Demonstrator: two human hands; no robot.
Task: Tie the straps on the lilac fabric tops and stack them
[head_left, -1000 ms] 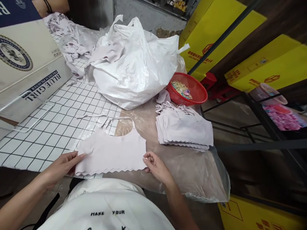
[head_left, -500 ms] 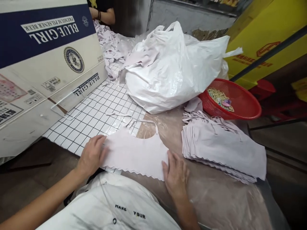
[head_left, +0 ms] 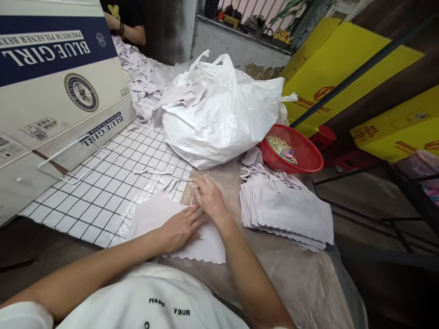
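Observation:
A pale lilac garment piece (head_left: 154, 219) with a scalloped lower edge lies flat on the table in front of me. My left hand (head_left: 180, 228) rests flat on its middle, fingers stretched out toward the right. My right hand (head_left: 209, 197) sits at the piece's upper right, near its thin straps (head_left: 161, 176), fingers curled down on the fabric. To the right lies a neat stack of the same pieces (head_left: 284, 208).
A white plastic bag (head_left: 219, 114) full of fabric stands behind. A red basket (head_left: 303, 153) holds small clips. A beer carton (head_left: 51, 87) stands at left on the grid-patterned sheet (head_left: 103, 192). Another person's arm (head_left: 128, 29) shows at the far end. Yellow boxes stand right.
Both hands have moved from the piece's lower corners up and inward; the left now lies on its middle, the right at its top by the straps.

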